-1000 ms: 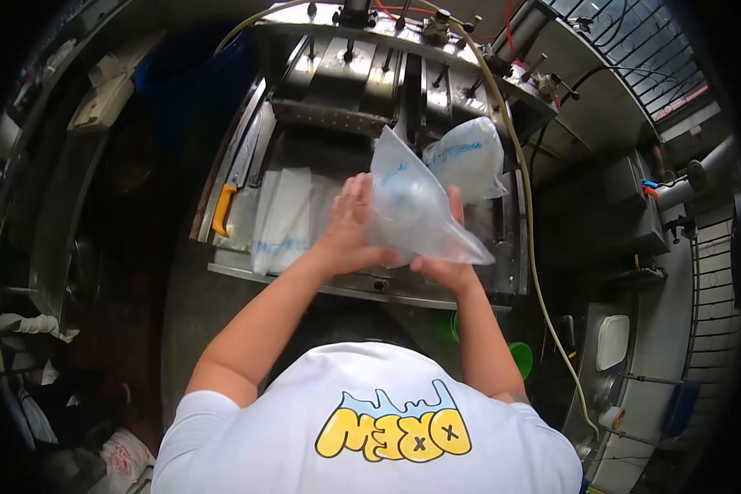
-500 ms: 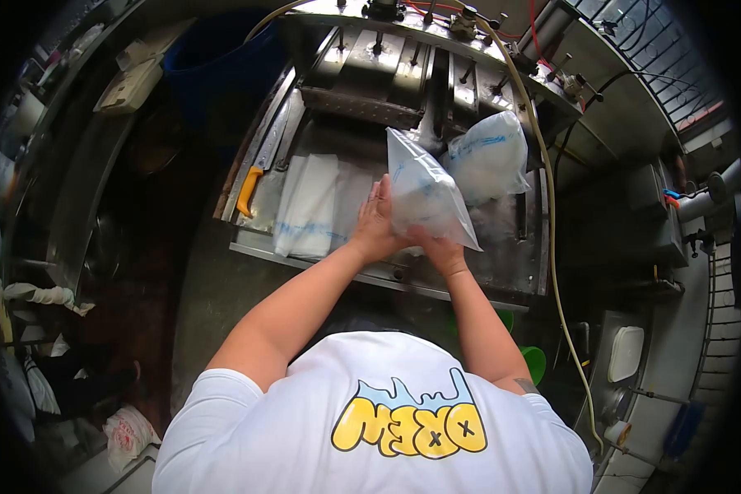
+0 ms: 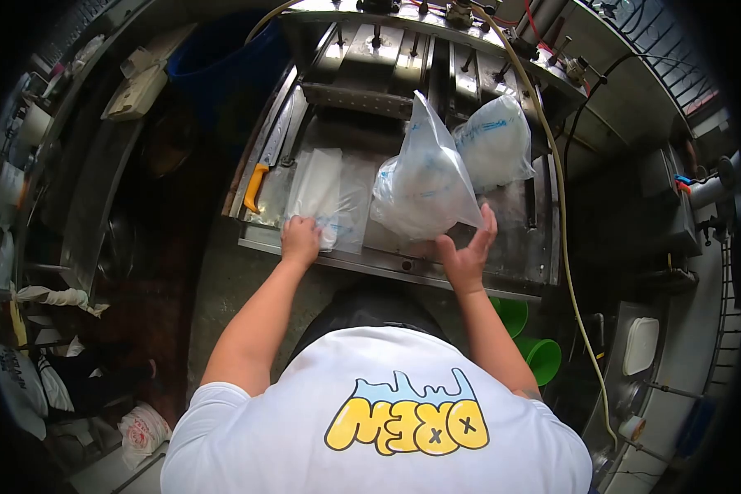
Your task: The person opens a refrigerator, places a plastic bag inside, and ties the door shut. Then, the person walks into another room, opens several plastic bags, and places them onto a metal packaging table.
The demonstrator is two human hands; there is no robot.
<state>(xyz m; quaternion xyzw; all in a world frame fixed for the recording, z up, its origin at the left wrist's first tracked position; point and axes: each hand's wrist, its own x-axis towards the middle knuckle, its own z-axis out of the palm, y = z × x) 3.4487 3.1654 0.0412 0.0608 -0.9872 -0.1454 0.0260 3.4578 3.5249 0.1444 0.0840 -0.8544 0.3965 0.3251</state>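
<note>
A filled, translucent plastic bag (image 3: 424,185) with blue print stands on the metal table, its loose top rising to a point. Close to its lower right side is my right hand (image 3: 468,257), thumb and fingers spread apart, not gripping it. My left hand (image 3: 302,239) has its fingers curled onto the near end of the flat plastic bags (image 3: 314,185), which lie in a pile at the left. Behind the filled bag, a second filled bag (image 3: 496,144) leans to the right.
A knife with a yellow handle (image 3: 256,188) lies along the table's left edge. Metal press plates (image 3: 358,99) stand at the back. A pale hose (image 3: 561,247) hangs down the right side. Green containers (image 3: 540,359) sit below the table, and a blue barrel (image 3: 222,66) is behind left.
Both hands have come away from the filled bag, which now rests on the table. My left hand has moved left to the flat bags; my right has shifted slightly right and opened.
</note>
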